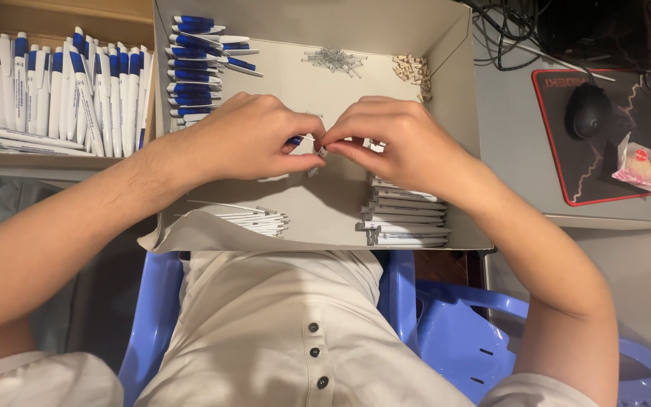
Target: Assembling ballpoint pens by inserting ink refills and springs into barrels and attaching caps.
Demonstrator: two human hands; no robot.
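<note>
My left hand (254,136) and my right hand (393,136) meet fingertip to fingertip over the middle of a shallow cardboard box (461,90). Between them they pinch a small pen part (307,142), blue at the left end and white at the right; most of it is hidden by my fingers. Blue pen caps (194,71) are stacked at the box's back left. White pen barrels (404,218) lie in a pile at the front right, thin refills (254,218) at the front left.
Small metal springs (334,59) and tan tips (412,69) sit at the back of the box. Finished blue and white pens (54,90) fill a tray to the left. A mouse (588,109) on a mat and a wrapped snack (640,166) lie right. Blue plastic chairs (453,324) below.
</note>
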